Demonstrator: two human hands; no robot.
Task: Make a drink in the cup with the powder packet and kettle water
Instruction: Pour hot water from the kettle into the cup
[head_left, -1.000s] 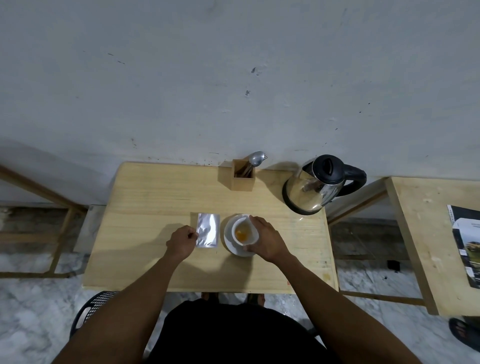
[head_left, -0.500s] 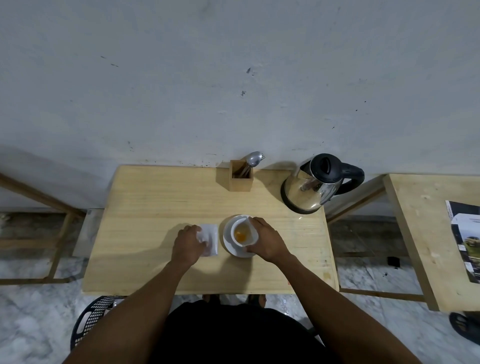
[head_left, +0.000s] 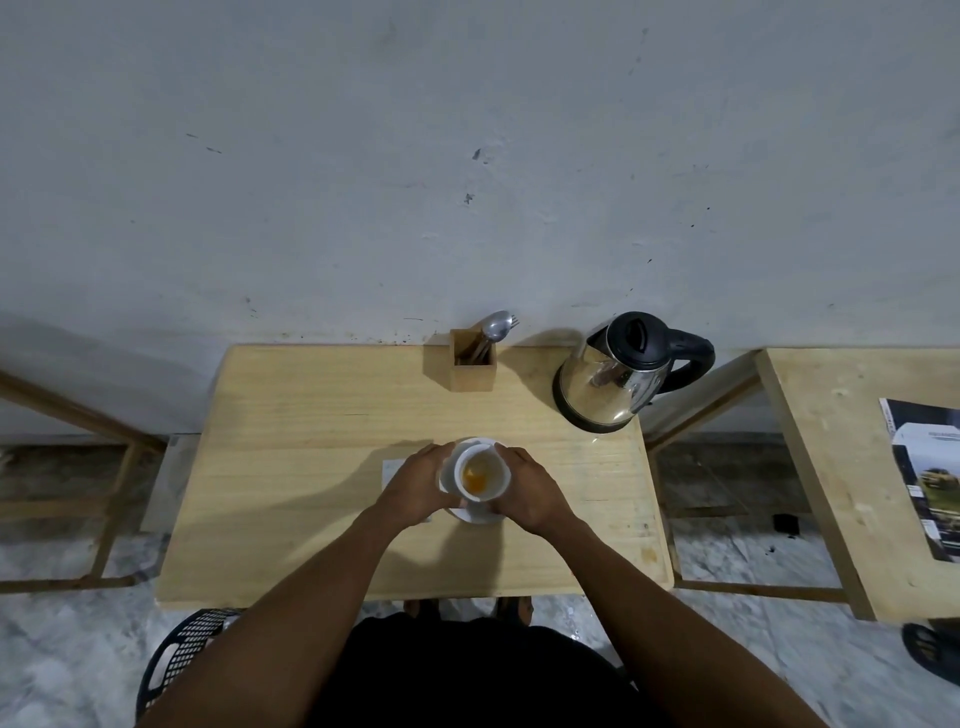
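We hold the cup (head_left: 481, 474) between both hands, left hand (head_left: 415, 486) and right hand (head_left: 530, 488) closed around its sides, just above the saucer (head_left: 470, 514). Orange powder lies inside. We should keep it level and set it down before reaching for the kettle (head_left: 618, 374).

The left hand (head_left: 415, 486) has left the powder packet (head_left: 390, 469) and moved right to the white cup (head_left: 480, 475), now covering most of the packet. The cup, gripped from both sides, appears raised off its saucer (head_left: 475, 514).
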